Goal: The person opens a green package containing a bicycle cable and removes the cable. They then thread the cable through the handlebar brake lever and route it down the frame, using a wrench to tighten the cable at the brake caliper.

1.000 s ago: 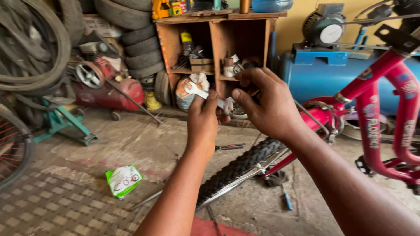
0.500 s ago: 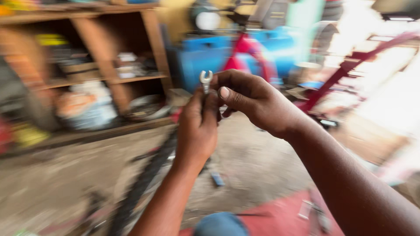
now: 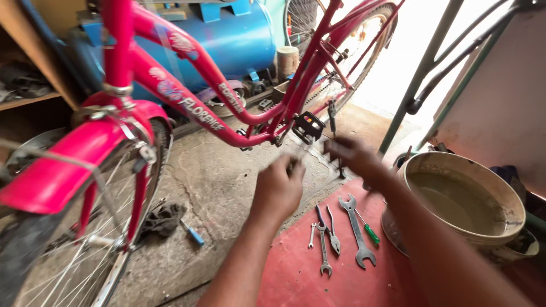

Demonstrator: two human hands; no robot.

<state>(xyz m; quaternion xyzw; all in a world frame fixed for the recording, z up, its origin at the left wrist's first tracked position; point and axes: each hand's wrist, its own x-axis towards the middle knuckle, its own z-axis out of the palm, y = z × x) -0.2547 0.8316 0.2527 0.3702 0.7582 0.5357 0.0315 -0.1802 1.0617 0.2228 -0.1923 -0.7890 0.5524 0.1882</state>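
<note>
Since the earlier frames, the view has swung from the wooden shelf to the pink bicycle (image 3: 193, 108), and both hands have dropped from face height toward its lower frame; the small spanner then pinched between them is no longer clearly visible.

At far left stands the front wheel (image 3: 85, 244) under its pink mudguard. A dark rag (image 3: 162, 219) and a blue-handled screwdriver (image 3: 192, 232) lie on the concrete beside it.

The left hand (image 3: 278, 187) is curled into a closed fist, knuckles up; whether it encloses anything cannot be determined.

The black pedal (image 3: 308, 126) lies just above and ahead of both hands, between them, its long axis running roughly left to right.

The right hand (image 3: 355, 156) is the nearer one, just right of the pedal and slightly below it. Motion blur prevents reading its finger spread.

Below the hands, spanners (image 3: 357, 230) and pliers (image 3: 333, 227) rest on a red mat (image 3: 296, 273), handles pointing toward the person. A round basin (image 3: 506, 227) sits at right.
</note>
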